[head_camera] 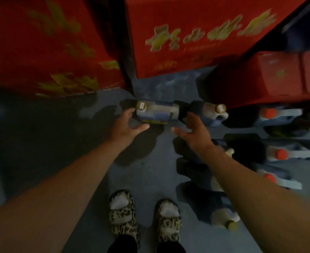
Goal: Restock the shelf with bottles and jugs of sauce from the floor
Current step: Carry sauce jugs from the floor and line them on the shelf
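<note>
Both forearms reach down; left hand (127, 125) and right hand (192, 132) spread, flanking yellow-capped jug (156, 113) on floor (88, 161).

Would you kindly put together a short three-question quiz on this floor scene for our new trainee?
1. True or false: the left hand already grips the gold-capped jug.
2. Which cap colour do the jugs at the far right have? A) green B) red C) black
3. Fill in: behind the jugs stand large ____ cartons with yellow print.

Key: 1. False: both the left and the right hand are open, reaching. 2. B. 3. red.
</note>
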The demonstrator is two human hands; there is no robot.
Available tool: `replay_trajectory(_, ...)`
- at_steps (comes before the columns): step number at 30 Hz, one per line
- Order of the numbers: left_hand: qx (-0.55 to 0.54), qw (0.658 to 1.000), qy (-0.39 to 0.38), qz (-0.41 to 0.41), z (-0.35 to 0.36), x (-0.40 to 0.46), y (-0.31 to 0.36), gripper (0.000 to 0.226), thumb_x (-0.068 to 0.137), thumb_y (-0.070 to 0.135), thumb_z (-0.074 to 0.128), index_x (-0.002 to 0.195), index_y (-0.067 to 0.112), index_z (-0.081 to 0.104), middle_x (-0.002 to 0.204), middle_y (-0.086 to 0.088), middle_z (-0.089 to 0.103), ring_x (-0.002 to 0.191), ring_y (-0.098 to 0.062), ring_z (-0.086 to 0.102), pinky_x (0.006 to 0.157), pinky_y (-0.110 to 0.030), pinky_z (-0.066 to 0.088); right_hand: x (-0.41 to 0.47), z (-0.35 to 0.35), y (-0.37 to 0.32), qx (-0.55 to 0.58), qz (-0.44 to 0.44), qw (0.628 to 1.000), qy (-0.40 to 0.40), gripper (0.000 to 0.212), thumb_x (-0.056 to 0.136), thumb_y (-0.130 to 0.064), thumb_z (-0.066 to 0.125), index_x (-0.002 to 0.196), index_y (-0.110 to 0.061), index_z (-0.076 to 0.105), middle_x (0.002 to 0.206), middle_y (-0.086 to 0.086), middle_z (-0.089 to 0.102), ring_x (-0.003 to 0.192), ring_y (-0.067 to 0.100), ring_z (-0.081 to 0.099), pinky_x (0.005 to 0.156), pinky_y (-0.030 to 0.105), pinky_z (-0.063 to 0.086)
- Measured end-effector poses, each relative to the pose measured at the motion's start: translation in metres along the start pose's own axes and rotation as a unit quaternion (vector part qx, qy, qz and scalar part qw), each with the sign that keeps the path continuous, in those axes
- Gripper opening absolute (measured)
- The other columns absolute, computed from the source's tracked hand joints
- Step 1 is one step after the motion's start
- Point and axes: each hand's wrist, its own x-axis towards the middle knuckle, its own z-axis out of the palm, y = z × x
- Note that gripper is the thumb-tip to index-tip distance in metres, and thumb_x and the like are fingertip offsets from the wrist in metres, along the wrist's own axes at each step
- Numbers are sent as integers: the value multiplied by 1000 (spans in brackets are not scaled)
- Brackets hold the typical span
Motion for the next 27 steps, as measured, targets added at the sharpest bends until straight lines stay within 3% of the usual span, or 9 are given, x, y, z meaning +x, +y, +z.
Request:
replay_trajectory(6,-10,999,-5,42,36,81,-47,111,67,20,91,156,26,25,156,-1,40,142,-21,38,115,-48,36,74,28,53,38,-73,996,-39,109,77,-31,87,161,-18,18,159,5,41,145,23,41,116,43,41)
replay_trajectory(9,-20,998,-17,62,44,105,-60,112,69,11,87,157,25,19,156,1,37,142,-14,34,116,-34,32,96,37,68,69,-110,990,-61,109,74,-41,83,161,-25,20,159,0,40,144,18,42,114,42,43)
replay_trajectory(13,-3,996,-16,83,53,122,-72,111,72,7,85,158,22,16,153,6,34,134,-2,28,108,-19,26,114,50,77,85,-129,986,-67,101,78,-31,84,160,-25,24,155,-2,44,142,15,44,113,43,46)
replay_trajectory(15,17,996,-10,86,55,126,-73,109,73,8,85,157,22,17,156,2,33,136,-4,28,103,-17,24,120,55,84,88,-128,986,-59,102,78,-31,85,160,-25,24,155,-2,45,142,15,44,112,39,46)
replay_trajectory(17,31,995,-7,95,56,127,-75,107,73,8,85,156,23,19,155,0,35,132,-2,30,100,-13,24,126,58,91,91,-125,986,-60,96,82,-17,84,159,-21,26,154,0,46,141,16,45,112,39,47)
replay_trajectory(21,53,996,0,75,57,128,-77,98,76,14,83,154,23,24,154,-2,37,137,-10,32,106,-22,24,136,63,98,86,-120,988,-53,93,80,-14,86,156,-17,33,151,4,49,140,20,47,111,44,47)
replay_trajectory(24,48,996,-4,78,57,137,-79,95,73,10,84,151,19,29,149,-1,42,122,-1,33,90,0,27,141,63,99,91,-121,987,-49,94,76,-18,88,154,-14,36,148,4,52,137,19,50,110,41,49)
replay_trajectory(26,48,995,-8,82,56,137,-79,94,71,8,85,149,17,33,138,5,46,118,1,34,79,3,33,143,60,97,101,-116,987,-57,92,75,-14,89,152,-12,38,146,5,55,136,19,52,109,38,50)
replay_trajectory(27,46,995,-6,83,56,134,-78,94,70,8,86,148,17,34,132,9,45,117,1,35,85,0,35,142,59,95,106,-110,986,-66,92,74,-13,89,152,-12,40,145,5,55,135,19,52,109,38,50)
